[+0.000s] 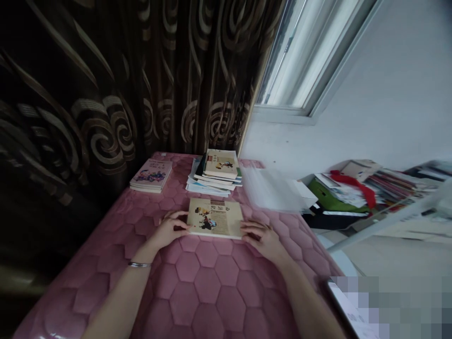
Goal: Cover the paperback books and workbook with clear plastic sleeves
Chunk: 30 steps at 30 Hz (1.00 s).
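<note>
A cream book (pixel 219 217) with Chinese characters and small painted figures on its cover lies before me on the pink quilted surface (pixel 205 287). My left hand (pixel 170 229) grips its left edge, thumb near the front corner and fingers along the side. At the opposite edge, my right hand (pixel 262 238) holds the book with fingers touching its right side. A bracelet (pixel 140 264) circles my left wrist. Just behind the held book stands a stack of books and papers (pixel 213 181), topped by a similar cream book (pixel 221 163).
Pink-covered books (pixel 151 176) form a low pile at the back left. Blurred translucent sheets (pixel 273 188) lie at the back right. Beyond them a green bag (pixel 326 193) holds papers. A dark patterned curtain (pixel 169 80) hangs behind; a device's edge (pixel 348 306) shows at lower right.
</note>
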### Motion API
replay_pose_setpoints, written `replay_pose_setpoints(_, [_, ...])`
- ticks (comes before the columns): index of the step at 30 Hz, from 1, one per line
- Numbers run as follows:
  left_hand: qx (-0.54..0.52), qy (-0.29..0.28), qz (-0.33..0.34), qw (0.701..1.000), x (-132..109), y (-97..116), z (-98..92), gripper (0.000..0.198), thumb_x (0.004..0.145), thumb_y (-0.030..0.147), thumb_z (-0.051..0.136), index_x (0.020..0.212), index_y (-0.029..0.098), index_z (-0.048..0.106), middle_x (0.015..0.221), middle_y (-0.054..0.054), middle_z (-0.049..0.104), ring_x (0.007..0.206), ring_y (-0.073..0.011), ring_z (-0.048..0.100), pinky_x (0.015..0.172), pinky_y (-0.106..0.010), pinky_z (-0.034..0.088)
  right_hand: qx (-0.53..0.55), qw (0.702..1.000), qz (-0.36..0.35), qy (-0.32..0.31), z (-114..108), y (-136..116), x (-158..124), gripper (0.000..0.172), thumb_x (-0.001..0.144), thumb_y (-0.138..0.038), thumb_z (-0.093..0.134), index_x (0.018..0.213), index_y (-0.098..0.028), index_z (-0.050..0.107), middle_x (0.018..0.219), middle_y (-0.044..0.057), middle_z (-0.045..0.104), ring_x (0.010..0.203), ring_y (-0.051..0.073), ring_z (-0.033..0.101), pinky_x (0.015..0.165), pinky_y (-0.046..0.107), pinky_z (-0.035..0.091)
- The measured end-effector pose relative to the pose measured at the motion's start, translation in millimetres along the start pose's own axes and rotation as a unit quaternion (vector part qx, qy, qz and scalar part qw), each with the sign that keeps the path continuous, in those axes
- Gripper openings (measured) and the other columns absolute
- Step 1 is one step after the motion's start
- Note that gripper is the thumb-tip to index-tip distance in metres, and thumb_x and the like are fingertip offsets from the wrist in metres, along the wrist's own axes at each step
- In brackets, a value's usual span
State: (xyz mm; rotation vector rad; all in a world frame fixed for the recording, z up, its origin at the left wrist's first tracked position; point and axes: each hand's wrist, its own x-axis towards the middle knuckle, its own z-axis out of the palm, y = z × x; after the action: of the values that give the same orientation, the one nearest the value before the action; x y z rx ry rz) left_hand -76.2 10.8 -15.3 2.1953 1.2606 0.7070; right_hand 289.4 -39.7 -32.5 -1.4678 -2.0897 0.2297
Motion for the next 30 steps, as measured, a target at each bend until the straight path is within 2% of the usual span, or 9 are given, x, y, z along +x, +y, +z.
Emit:
replay_pose_setpoints(5, [-0.046, 0.002, -0.015, 0.999, 2, -1, 2.6, 0.012, 0.070, 0.033, 0.074, 0.082, 0.029, 0.076, 0.133, -0.002, 0.055, 0.125, -0.0279, 0.046, 0.110, -0.050, 0.025, 0.055, 0.998, 0.004, -0.014, -4, -6, 5, 0.017, 0.082, -0.036, 0.060, 0.089, -0.027, 0.072, 0.112, 0.005, 0.068, 0.110, 0.024, 0.059, 0.094, 0.044, 0.047])
replay_pose_setpoints(8, [-0.126, 0.001, -0.048, 0.991, 3, -4, -5.9, 0.026, 0.061, 0.038, 0.079, 0.083, 0.025, 0.075, 0.133, -0.007, 0.055, 0.123, -0.0284, 0.049, 0.108, -0.045, 0.031, 0.049, 0.998, 0.003, -0.025, -11, -10, 20, 0.020, 0.084, -0.037, 0.056, 0.085, -0.025, 0.072, 0.110, 0.006, 0.068, 0.105, 0.022, 0.061, 0.093, 0.039, 0.048])
replay_pose_setpoints(10, [-0.217, 0.045, -0.117, 0.968, 3, -8, -17.3, 0.036, 0.058, 0.043, 0.079, 0.086, 0.021, 0.073, 0.117, -0.010, 0.064, 0.109, -0.0263, 0.058, 0.098, -0.041, 0.041, 0.008, 0.999, 0.013, -0.028, -13, -12, 38, 0.021, 0.086, -0.037, 0.054, 0.088, -0.025, 0.072, 0.112, 0.006, 0.067, 0.107, 0.021, 0.061, 0.095, 0.038, 0.046])
replay_pose_setpoints(13, [-0.331, 0.151, -0.258, 0.895, 1, -10, -35.6, 0.038, 0.060, 0.048, 0.075, 0.080, 0.016, 0.067, 0.080, -0.005, 0.069, 0.076, -0.0179, 0.064, 0.074, -0.031, 0.049, -0.051, 0.997, 0.027, -0.057, -13, -13, 70, 0.024, 0.088, -0.032, 0.050, 0.102, -0.025, 0.068, 0.118, 0.005, 0.065, 0.108, 0.020, 0.060, 0.097, 0.034, 0.044])
replay_pose_setpoints(16, [-0.345, 0.109, -0.291, 0.886, -2, 6, -38.6, 0.032, 0.065, 0.046, 0.072, 0.067, 0.016, 0.061, 0.065, -0.001, 0.065, 0.059, -0.0115, 0.058, 0.059, -0.023, 0.045, -0.071, 0.991, 0.021, -0.110, -6, -15, 100, 0.029, 0.090, -0.028, 0.048, 0.114, -0.022, 0.064, 0.120, 0.007, 0.065, 0.110, 0.020, 0.060, 0.096, 0.032, 0.044])
replay_pose_setpoints(19, [-0.338, -0.021, -0.273, 0.900, -7, 44, -15.9, 0.032, 0.066, 0.043, 0.072, 0.058, 0.015, 0.059, 0.056, -0.001, 0.062, 0.052, -0.0121, 0.055, 0.052, -0.022, 0.040, -0.069, 0.987, 0.011, -0.142, 3, -17, 120, 0.029, 0.089, -0.029, 0.051, 0.113, -0.022, 0.065, 0.111, 0.006, 0.070, 0.101, 0.020, 0.064, 0.090, 0.029, 0.047])
replay_pose_setpoints(22, [-0.357, -0.157, -0.228, 0.892, -14, 87, 20.4, 0.025, 0.066, 0.038, 0.073, 0.067, 0.015, 0.063, 0.065, 0.000, 0.063, 0.060, -0.0120, 0.056, 0.060, -0.024, 0.042, -0.073, 0.985, 0.013, -0.157, 12, -16, 129, 0.031, 0.088, -0.031, 0.053, 0.114, -0.022, 0.065, 0.109, 0.006, 0.071, 0.098, 0.019, 0.066, 0.088, 0.028, 0.047])
replay_pose_setpoints(26, [-0.367, -0.073, -0.238, 0.897, -18, 126, 54.5, 0.016, 0.069, 0.030, 0.068, 0.076, 0.018, 0.063, 0.067, 0.004, 0.058, 0.065, -0.0116, 0.051, 0.064, -0.023, 0.037, -0.087, 0.983, 0.030, -0.157, 17, -13, 133, 0.034, 0.088, -0.035, 0.053, 0.116, -0.021, 0.065, 0.116, 0.008, 0.068, 0.106, 0.020, 0.063, 0.094, 0.030, 0.045])
replay_pose_setpoints(30, [-0.408, -0.021, -0.270, 0.872, -19, 140, 65.1, 0.010, 0.072, 0.021, 0.060, 0.081, 0.018, 0.062, 0.070, 0.004, 0.056, 0.068, -0.0126, 0.050, 0.069, -0.024, 0.036, -0.090, 0.981, 0.048, -0.166, 19, -12, 135, 0.035, 0.087, -0.034, 0.054, 0.117, -0.021, 0.065, 0.116, 0.007, 0.068, 0.105, 0.020, 0.064, 0.092, 0.030, 0.046])
